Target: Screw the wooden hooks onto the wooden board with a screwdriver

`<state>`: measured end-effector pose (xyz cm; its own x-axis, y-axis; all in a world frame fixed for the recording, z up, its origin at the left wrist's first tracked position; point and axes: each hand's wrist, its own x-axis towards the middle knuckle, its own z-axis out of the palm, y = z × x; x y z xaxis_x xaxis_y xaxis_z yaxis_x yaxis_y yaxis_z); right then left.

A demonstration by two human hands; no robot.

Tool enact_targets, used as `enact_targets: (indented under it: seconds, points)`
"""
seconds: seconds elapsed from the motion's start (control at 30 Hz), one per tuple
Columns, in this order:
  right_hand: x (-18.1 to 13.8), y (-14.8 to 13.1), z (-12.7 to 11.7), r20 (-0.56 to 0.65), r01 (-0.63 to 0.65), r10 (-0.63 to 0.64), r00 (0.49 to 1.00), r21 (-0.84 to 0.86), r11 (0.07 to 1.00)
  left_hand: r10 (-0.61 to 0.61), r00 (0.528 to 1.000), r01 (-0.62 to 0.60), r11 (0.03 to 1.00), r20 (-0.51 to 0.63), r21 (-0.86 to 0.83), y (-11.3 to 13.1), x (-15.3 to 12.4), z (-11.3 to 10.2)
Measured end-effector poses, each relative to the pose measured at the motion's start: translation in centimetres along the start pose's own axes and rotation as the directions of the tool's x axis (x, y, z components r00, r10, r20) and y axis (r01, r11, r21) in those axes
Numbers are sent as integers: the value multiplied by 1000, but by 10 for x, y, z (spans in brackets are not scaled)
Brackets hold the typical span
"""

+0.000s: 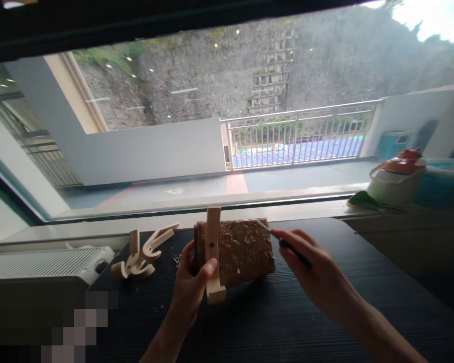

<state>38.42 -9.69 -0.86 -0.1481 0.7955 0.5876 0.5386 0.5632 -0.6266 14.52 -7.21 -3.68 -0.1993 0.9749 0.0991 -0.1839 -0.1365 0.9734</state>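
Plainly, the rough brown block (pixel 245 252) is above the middle of the dark table (pixel 272 322), and I take it as the dial's centre, twelve toward the window. My left hand (pixel 191 285), at eight o'clock, clamps a pale wooden strip (pixel 212 252) upright across the block's nine o'clock end: thumb pressed on the strip below its dark hole, other fingers curled behind. My right hand (pixel 317 267), at three, has its fingers wrapped round a dark-handled tool (pixel 300 254), its metal tip toward the block's one o'clock corner; contact there I cannot confirm. Also noted: loose wooden pieces (pixel 131 263) at nine, with small metal screws (pixel 177 260) nearer the block. Assessment: the block looks stiff and fairly light; its coarse face should give good friction but may shed flakes, so the end edge is the sounder hold. The strip appears light, rigid and smooth, liable to swivel under a single thumb; gripping it flat near the hole, with fingers backing the block, seems best. Whether the block's lower edge bears on the table, I cannot tell.
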Motion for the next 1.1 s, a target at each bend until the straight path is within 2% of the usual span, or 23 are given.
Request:
enact_targets:
  seconds: [0.07, 0.13, 0.3, 0.47, 0.87, 1.1]
  points:
    - [-7, -12, 11, 119, 77, -71, 990, -49, 996, 91, 996, -90, 994, -9, 56, -7, 1, 1]
    - [-13, -22, 21, 188, 92, -75, 979, -82, 992, 148, 989, -147, 983, 4, 113, -11, 1, 2]
    - [-17, -31, 34, 148, 85, -70, 987, -99, 991, 134, 985, -153, 969, 108, 193, -10, -2, 5]
    - [-17, -32, 35, 186, 91, -68, 980, -114, 989, 147, 974, -181, 963, 173, 201, -10, -9, 10]
    - [-17, -31, 35, 224, 50, -30, 974, -85, 995, 99, 985, -130, 964, 138, 233, -12, -12, 16]
    - [-17, -33, 37, 227, 45, -20, 974, -106, 993, 113, 984, -144, 961, 140, 236, -15, -13, 17]
